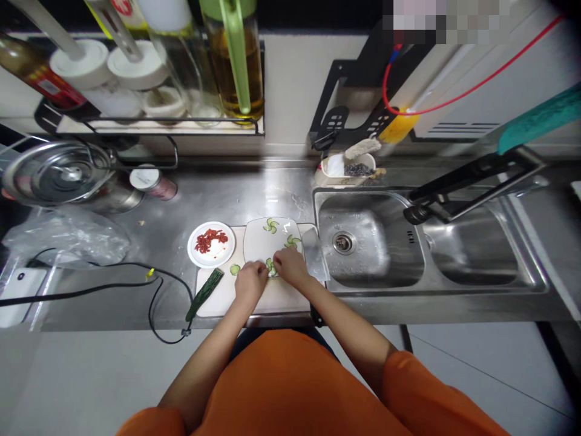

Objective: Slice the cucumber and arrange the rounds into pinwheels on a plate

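Two hands (251, 281) (292, 266): over plate (258, 242); fingers (262, 270) bent, can't tell how open or what's held.
Slices (271, 226): fanned on plate, maybe for looks.

Plain orange top (290, 393), short loose sleeves (422, 378), dark lower garment (244, 339), bare hands (251, 281).

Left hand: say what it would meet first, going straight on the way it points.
The left hand would probably first meet the cucumber slices on the near side of the square plate, though depth is unclear.
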`<state>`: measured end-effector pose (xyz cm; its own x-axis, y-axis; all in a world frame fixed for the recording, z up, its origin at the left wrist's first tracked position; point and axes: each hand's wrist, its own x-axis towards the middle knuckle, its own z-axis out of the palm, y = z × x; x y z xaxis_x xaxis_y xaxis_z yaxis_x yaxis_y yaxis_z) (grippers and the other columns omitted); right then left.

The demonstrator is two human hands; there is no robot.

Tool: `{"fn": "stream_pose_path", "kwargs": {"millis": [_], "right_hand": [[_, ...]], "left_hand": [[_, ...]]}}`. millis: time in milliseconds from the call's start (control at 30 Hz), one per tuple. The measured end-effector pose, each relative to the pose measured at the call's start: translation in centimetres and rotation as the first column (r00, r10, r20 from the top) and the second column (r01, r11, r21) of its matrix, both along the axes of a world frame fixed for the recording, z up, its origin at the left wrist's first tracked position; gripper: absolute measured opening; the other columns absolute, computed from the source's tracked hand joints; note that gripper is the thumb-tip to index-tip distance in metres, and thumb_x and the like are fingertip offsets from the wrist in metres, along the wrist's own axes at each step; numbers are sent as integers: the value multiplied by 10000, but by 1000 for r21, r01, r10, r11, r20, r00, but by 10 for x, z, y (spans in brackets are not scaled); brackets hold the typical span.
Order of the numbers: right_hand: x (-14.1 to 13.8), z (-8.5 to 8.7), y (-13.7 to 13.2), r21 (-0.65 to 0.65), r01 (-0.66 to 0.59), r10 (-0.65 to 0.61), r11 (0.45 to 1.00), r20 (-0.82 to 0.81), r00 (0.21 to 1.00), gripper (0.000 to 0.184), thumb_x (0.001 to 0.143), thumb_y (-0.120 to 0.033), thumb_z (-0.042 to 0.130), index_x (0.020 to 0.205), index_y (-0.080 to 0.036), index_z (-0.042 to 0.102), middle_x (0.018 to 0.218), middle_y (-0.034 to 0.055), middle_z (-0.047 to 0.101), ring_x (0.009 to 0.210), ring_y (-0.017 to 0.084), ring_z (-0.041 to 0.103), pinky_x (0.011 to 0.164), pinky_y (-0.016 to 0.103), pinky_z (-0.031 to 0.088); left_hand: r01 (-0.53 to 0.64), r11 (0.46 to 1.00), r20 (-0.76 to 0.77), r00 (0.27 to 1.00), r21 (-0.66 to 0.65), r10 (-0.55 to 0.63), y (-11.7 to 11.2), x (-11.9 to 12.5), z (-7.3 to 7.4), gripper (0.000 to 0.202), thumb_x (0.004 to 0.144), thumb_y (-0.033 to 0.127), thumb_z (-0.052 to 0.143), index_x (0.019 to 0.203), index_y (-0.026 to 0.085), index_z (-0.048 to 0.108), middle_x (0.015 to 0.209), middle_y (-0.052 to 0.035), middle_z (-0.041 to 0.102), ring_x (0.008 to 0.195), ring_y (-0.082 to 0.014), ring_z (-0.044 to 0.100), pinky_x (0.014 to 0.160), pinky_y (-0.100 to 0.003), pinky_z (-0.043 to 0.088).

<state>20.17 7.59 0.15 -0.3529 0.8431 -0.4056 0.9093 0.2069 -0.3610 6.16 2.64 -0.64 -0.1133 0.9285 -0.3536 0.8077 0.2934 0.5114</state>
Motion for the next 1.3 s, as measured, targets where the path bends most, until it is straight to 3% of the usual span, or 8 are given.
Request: {"fn": "stream_pose_path", "kwargs": {"millis": [233, 367, 500, 633, 967, 1300], "right_hand": [[4, 1, -2, 40, 24, -22, 999, -41, 999, 198, 877, -249, 463, 844, -198, 652, 869, 76, 624, 940, 226, 465, 704, 293, 334], [14, 0, -8, 95, 67, -58, 993, -92, 994, 195, 862, -216, 464, 820, -192, 653, 826, 59, 624, 893, 198, 478, 759, 287, 321], [26, 3, -24, 100, 96, -85, 990, -104, 991, 186, 848, -203, 469, 794, -183, 647, 786, 44, 617, 839, 181, 481, 770, 278, 308], [29, 7, -45, 79, 65, -58, 995, -94, 994, 177, 843, -207, 479, 774, -183, 641, 768, 45, 609, 832, 180, 477, 751, 271, 302], [15, 7, -68, 66, -42, 49, 997, -100, 994, 181, 850, -202, 469, 773, -177, 631, 808, 56, 618, 818, 180, 473, 756, 279, 311], [15, 8, -70, 73, -62, 72, 995, -136, 988, 166, 849, -199, 479, 780, -174, 628, 815, 59, 618, 830, 183, 468, 772, 283, 311]], "left_hand": [[-7, 999, 25, 1000, 37, 6, -1, 0, 2, 166, 786, 266, 531, 840, 215, 679, 846, -53, 659, 830, -179, 579, 767, -273, 392], [-41, 990, 40, 999, 136, 36, -3, -20, 14, 219, 803, 287, 516, 925, 216, 684, 914, -54, 669, 880, -183, 580, 814, -273, 408], [-37, 985, -120, 991, 167, 58, -9, -56, 24, 236, 802, 273, 507, 932, 220, 696, 927, -65, 661, 900, -211, 546, 842, -310, 395], [-61, 989, -315, 944, 134, 101, -19, -77, 25, 211, 761, 318, 579, 914, 266, 714, 1014, -76, 620, 1013, -276, 453, 878, -401, 344], [-67, 989, -456, 882, 131, 120, -25, -61, 13, 214, 800, 343, 555, 928, 272, 712, 1212, -99, 495, 1164, -331, 306, 921, -494, 269], [-154, 983, -359, 916, 103, 181, -21, -61, 7, 174, 750, 326, 584, 840, 230, 697, 1309, -99, 416, 1218, -350, 271, 955, -528, 267]]}}
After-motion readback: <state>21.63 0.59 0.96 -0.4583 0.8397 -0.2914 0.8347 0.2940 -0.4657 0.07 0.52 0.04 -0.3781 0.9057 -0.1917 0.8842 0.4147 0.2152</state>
